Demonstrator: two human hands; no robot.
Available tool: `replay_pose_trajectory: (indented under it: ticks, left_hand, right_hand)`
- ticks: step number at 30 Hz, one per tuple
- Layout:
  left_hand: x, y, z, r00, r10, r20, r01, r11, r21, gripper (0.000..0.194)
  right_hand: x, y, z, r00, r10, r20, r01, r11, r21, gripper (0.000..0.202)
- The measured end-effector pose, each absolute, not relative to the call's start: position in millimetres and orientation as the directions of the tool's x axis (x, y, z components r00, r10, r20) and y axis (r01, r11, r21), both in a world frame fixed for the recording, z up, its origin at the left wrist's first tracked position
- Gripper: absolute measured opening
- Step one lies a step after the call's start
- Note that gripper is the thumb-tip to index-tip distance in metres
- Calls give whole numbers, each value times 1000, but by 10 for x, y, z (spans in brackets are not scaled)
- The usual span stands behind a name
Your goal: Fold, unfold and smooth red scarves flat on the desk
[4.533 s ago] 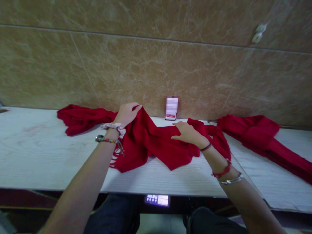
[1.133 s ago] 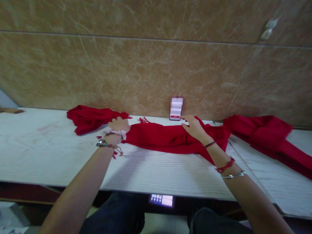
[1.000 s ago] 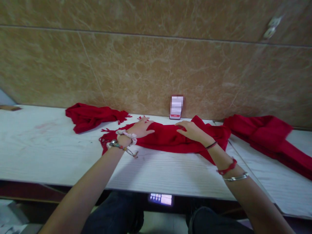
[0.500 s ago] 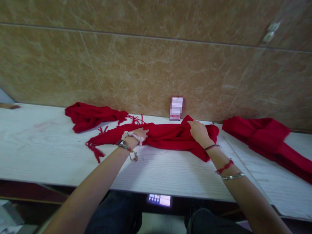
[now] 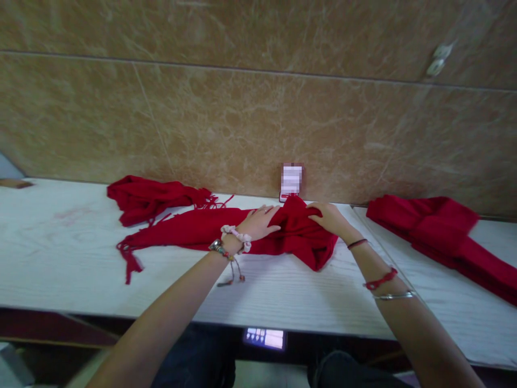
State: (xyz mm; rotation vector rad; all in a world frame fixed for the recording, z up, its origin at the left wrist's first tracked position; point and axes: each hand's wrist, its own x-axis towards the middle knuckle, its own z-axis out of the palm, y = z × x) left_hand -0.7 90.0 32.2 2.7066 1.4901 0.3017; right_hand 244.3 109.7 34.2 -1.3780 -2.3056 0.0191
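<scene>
A long red scarf (image 5: 202, 229) lies across the white table, its tassels at the left and its right end bunched up. My left hand (image 5: 260, 221) rests flat on the scarf's middle with fingers spread. At the bunched right end, my right hand (image 5: 329, 218) has its fingers curled over a fold of the cloth; the fingertips are partly lost in it.
Another crumpled red scarf (image 5: 149, 199) lies behind at the left. Folded red cloth (image 5: 436, 226) is at the right. A phone (image 5: 291, 180) leans on the tiled wall. A second lit screen (image 5: 264, 338) is below the front edge of the white table (image 5: 60, 258).
The scarf's tasseled end has shifted left, and its right end has moved left and bunched up. My left hand has slid right along the cloth and flattened, closer to my right hand.
</scene>
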Motion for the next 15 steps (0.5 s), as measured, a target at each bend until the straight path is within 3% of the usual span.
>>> replay_pose_trajectory:
  ticks: [4,7,9,12,15]
  left_hand:
    - [111,1004,364,508,837,206,810,-545,216,30]
    - [-57,1052,566,315,883,347,870,-415,266,32]
    - [-276,1030,735,151,910,387,926,-267,267,32]
    - [-706,932,924,-225,897,380,972,178,155,36]
    - [-1067,842,968,-391,867,309,920,369,129,35]
  right_hand:
    - [2448,1078,387,-402,787,469,802,550,-235,31]
    - [2535,1100,323,-400,780,481,806,549,-220,34]
    - [2601,1115,268,-408,796,447,807,543,-231,38]
    - [2656,1120,208,-468,807,359,783,567,-254,45]
    - [2617,1115,181,-536,791,295,753,606,-256,40]
